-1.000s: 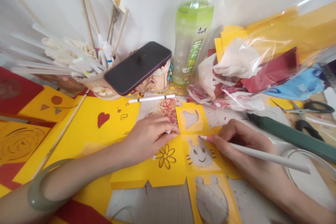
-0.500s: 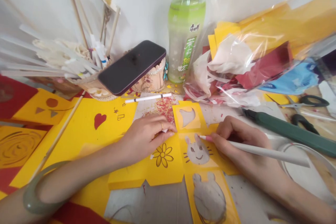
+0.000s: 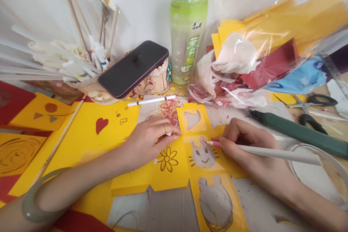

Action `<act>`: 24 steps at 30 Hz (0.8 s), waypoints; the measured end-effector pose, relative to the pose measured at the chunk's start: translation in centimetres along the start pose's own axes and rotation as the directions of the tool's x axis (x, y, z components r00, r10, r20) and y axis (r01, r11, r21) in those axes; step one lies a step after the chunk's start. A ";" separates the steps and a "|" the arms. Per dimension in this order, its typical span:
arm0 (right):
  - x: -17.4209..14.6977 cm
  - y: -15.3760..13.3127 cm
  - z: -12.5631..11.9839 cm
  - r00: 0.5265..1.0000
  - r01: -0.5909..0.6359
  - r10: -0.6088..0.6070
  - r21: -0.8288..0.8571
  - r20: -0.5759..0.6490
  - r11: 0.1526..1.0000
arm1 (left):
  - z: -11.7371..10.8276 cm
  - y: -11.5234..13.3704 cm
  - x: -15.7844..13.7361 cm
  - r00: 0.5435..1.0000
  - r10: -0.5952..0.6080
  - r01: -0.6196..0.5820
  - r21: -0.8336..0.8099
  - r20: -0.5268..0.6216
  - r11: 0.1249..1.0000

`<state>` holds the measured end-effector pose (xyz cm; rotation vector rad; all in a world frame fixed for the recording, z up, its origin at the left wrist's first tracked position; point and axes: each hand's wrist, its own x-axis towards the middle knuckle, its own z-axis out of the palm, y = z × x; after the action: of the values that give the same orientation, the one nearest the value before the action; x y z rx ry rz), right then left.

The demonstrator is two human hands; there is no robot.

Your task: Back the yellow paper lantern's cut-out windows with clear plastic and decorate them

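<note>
My right hand (image 3: 241,141) grips a white marker pen (image 3: 272,153) with a pink front end. Its tip is at the right ear of a rabbit face (image 3: 203,155), a cut-out backed with clear film in the yellow card (image 3: 187,166). My left hand (image 3: 152,136) rests on the card, fingers closed, with a small white piece (image 3: 169,133) showing between thumb and fingers; its kind is unclear. Below that hand is a cut flower outline (image 3: 168,159). A bird-like cut-out (image 3: 192,119) lies above the rabbit, and a round-eared animal cut-out (image 3: 216,203) below.
A black phone (image 3: 134,67) leans on decorated pots behind my left hand. A green-topped drink bottle (image 3: 187,32) stands at the back. To the right lie a clear bag of paper scraps (image 3: 261,54), a dark green cutter (image 3: 299,130) and scissors (image 3: 322,100). Another white pen (image 3: 152,100) lies behind.
The view has shifted slightly, so everything sits a little further left. Both hands keep nearly the same pose, and the pen tip stays at the rabbit's right ear.
</note>
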<state>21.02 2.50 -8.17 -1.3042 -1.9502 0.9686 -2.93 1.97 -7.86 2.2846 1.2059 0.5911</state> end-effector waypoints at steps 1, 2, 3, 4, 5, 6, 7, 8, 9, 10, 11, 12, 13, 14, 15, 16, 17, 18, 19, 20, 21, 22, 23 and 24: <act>0.0 0.0 0.0 1.000 -0.003 0.003 0.005 0.002 1.000 | 0.0 0.0 0.0 1.000 -0.002 0.002 0.001 0.000 1.000; 0.0 0.0 0.0 1.000 -0.010 0.010 0.011 0.004 1.000 | 0.0 0.0 0.0 1.000 -0.003 0.003 0.001 0.001 1.000; 0.0 -0.1 0.0 1.000 -0.020 0.020 0.016 0.005 1.000 | 0.0 0.0 0.0 1.000 -0.003 0.003 0.002 0.000 1.000; 0.0 -0.1 0.0 1.000 -0.029 0.029 0.021 0.005 0.999 | 0.0 0.0 0.0 1.000 -0.004 0.004 0.001 0.002 1.000; 0.0 -0.1 0.1 0.999 -0.036 0.036 0.026 0.005 0.999 | 0.0 0.0 0.0 1.000 -0.002 0.002 0.001 0.002 1.000; 0.0 -0.1 0.1 0.999 -0.044 0.044 0.031 0.004 0.999 | 0.0 0.0 0.0 1.000 0.000 0.000 0.000 0.002 1.000; 0.0 -0.1 0.1 0.999 -0.048 0.048 0.037 0.005 0.998 | 0.0 -0.1 0.0 1.000 0.000 0.000 0.001 0.001 1.000; 0.0 -0.1 0.1 0.999 -0.047 0.047 0.044 0.003 0.998 | 0.0 -0.1 0.0 1.000 -0.001 0.001 0.003 0.001 1.000; 0.1 -0.1 0.1 0.999 -0.047 0.047 0.051 0.003 0.998 | 0.1 -0.1 0.0 1.000 -0.001 0.001 0.006 0.001 1.000; 0.1 -0.1 0.1 0.999 -0.046 0.046 0.060 0.003 0.997 | 0.1 -0.1 0.0 1.000 0.001 -0.001 0.009 0.001 1.000; 0.1 -0.1 0.1 0.999 -0.048 0.048 0.071 0.001 0.996 | 0.1 -0.1 0.0 1.000 0.001 -0.001 0.012 0.001 1.000; 0.1 -0.1 0.1 0.999 -0.054 0.054 0.089 -0.005 0.995 | 0.1 -0.1 0.0 1.000 0.000 0.000 0.014 0.004 1.000; 0.2 -0.2 0.1 0.998 -0.063 0.065 0.110 -0.016 0.992 | 0.1 -0.2 0.0 1.000 0.002 -0.002 0.014 0.003 1.000; 0.2 -0.2 0.1 0.996 -0.073 0.079 0.138 -0.037 0.988 | 0.1 -0.1 0.0 1.000 0.003 -0.003 0.013 0.001 1.000; 0.2 -0.3 0.1 0.994 -0.079 0.091 0.173 -0.063 0.982 | 0.1 -0.1 0.0 1.000 0.003 -0.003 0.012 -0.001 1.000; 0.2 -0.3 0.1 0.991 -0.082 0.103 0.210 -0.091 0.974 | 0.1 -0.1 0.0 1.000 0.003 -0.003 0.010 -0.003 1.000; 0.2 -0.3 0.1 0.987 -0.082 0.111 0.237 -0.112 0.968 | 0.1 -0.1 0.0 1.000 0.005 -0.005 0.008 -0.005 1.000; 0.1 -0.3 0.1 0.986 -0.081 0.115 0.254 -0.122 0.964 | 0.0 -0.1 0.0 1.000 0.009 -0.009 0.006 -0.010 1.000; 0.1 -0.3 0.1 0.986 -0.085 0.118 0.262 -0.116 0.961 | 0.0 -0.1 0.0 1.000 0.011 -0.010 0.006 -0.012 1.000; 0.1 -0.3 0.1 0.987 -0.092 0.123 0.269 -0.101 0.959 | 0.1 -0.1 0.0 1.000 0.011 -0.011 0.005 -0.011 1.000; 0.1 -0.3 0.1 0.988 -0.102 0.128 0.271 -0.081 0.957 | 0.1 -0.1 0.0 1.000 0.011 -0.011 0.004 -0.012 1.000; 0.1 -0.4 0.1 0.989 -0.109 0.131 0.267 -0.064 0.958 | 0.1 -0.1 0.0 1.000 0.010 -0.010 0.005 -0.013 1.000; 0.1 -0.4 0.1 0.991 -0.107 0.124 0.251 -0.054 0.962 | 0.1 -0.1 0.0 1.000 0.008 -0.008 0.005 -0.012 1.000; 0.2 -0.4 0.1 0.993 -0.099 0.112 0.222 -0.046 0.970 | 0.1 -0.1 0.0 1.000 0.006 -0.006 0.003 -0.010 1.000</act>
<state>20.68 2.52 -7.83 -1.3037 -1.6901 1.1492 -2.94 1.98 -7.94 2.2912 1.2067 0.6040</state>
